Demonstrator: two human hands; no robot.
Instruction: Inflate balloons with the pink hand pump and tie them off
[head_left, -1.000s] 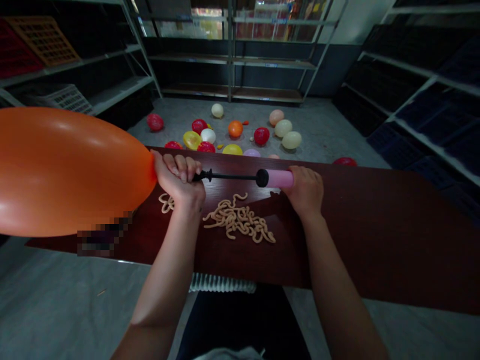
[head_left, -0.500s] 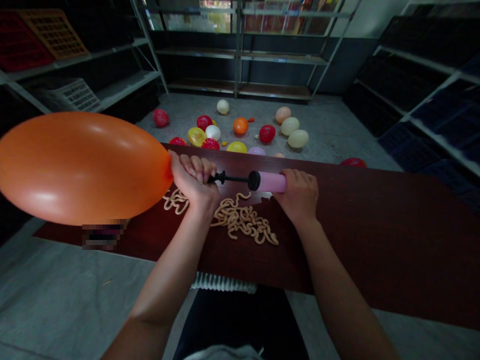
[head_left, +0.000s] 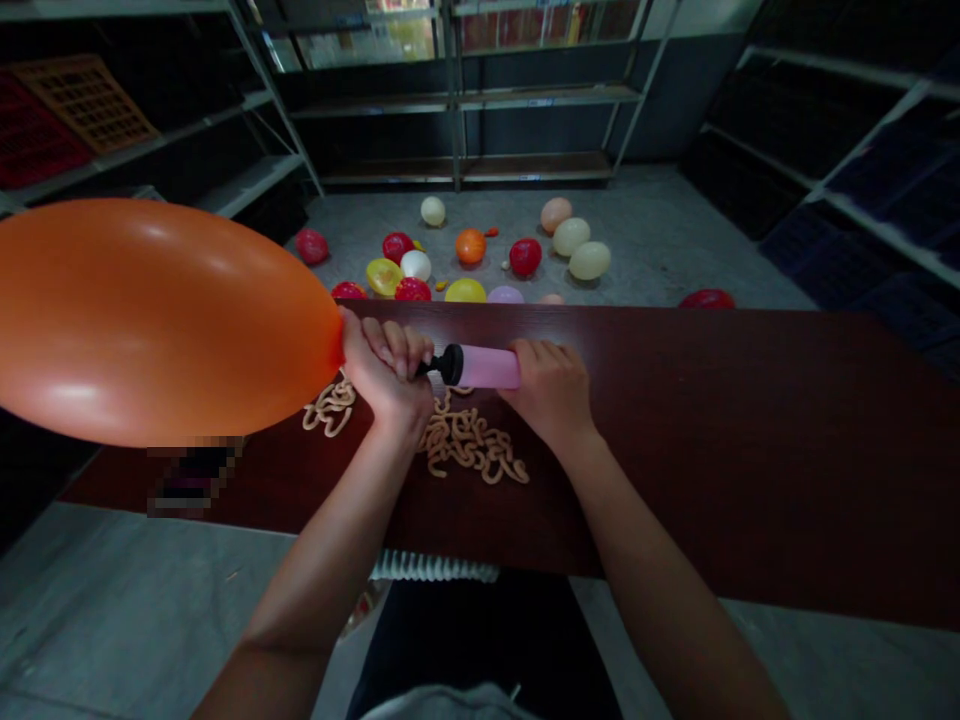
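A big inflated orange balloon (head_left: 161,320) fills the left side, its neck end inside my closed left hand (head_left: 390,375). The same hand wraps the black end of a balloon pump, most of which it hides. My right hand (head_left: 551,390) is closed round the far part of the pump's pink barrel (head_left: 487,367). Little of the black rod shows between barrel and left hand. Beneath the pump, a tangle of tan, worm-like curly pieces (head_left: 472,440) lies on the dark red-brown table (head_left: 720,450); a smaller bunch (head_left: 330,408) lies under the balloon.
Beyond the table, several balloons lie on the grey floor, among them a red balloon (head_left: 525,257) and a cream balloon (head_left: 589,261). Metal shelving (head_left: 457,100) stands behind. An orange crate (head_left: 86,100) sits on the left rack. A pixelated patch (head_left: 196,475) covers something at the table's left.
My right hand has pushed the pink barrel leftward towards my left hand, so the exposed rod is much shorter. The balloon looks slightly larger. The view has shifted a little.
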